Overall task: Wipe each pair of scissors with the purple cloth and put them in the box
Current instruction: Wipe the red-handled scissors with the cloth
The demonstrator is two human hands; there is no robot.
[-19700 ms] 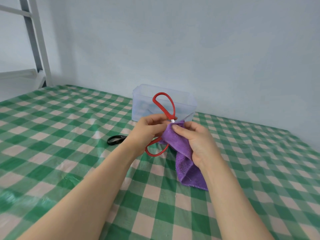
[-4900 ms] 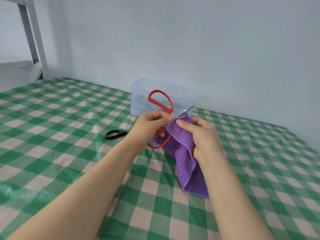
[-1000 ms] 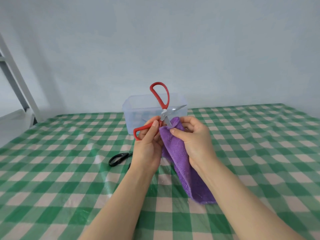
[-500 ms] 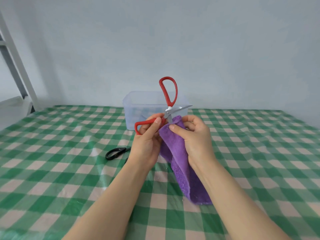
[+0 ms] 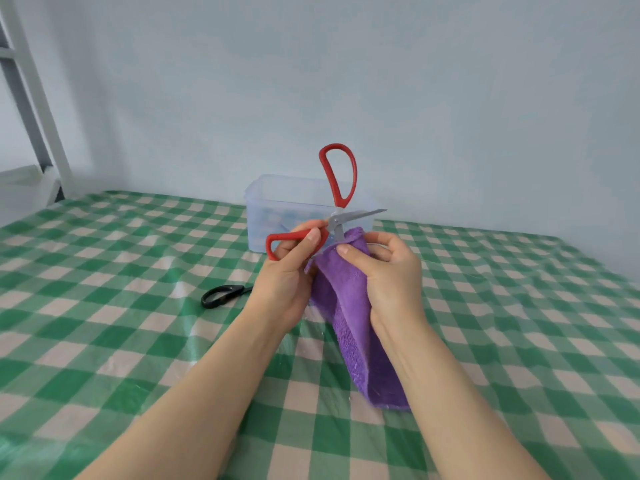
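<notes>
- Red-handled scissors (image 5: 334,223) are held up in front of the person and spread wide open. One handle loop stands upright, the other points left and slightly down, and one bare metal blade points to the right.
- The left hand (image 5: 287,271) grips the lower red handle, with the thumb pressed along its top and the fingers curled under the loop.
- A purple cloth (image 5: 349,306) is bunched in the right hand (image 5: 388,271). The thumb and fingers are curled round the cloth's top edge, just beside the scissors' pivot.
- The second blade runs down into the fold of the cloth and is hidden there.
- The rest of the cloth hangs down along the right wrist. Whether its lower end touches the surface (image 5: 104,306) cannot be told.
- A clear plastic box (image 5: 277,216) stands open-topped behind the hands, close to the wall (image 5: 450,98). Pale, blurred shapes show through its side, too unclear to name.
- A pair of black scissors (image 5: 221,295) lies flat on the surface just left of the left wrist. Only the handle loop shows, and the rest is hidden behind the wrist.
- The surface is covered with a glossy sheet in green and cream checks.
- The wall is pale blue, and a white metal frame (image 5: 34,98) leans at the far left.
</notes>
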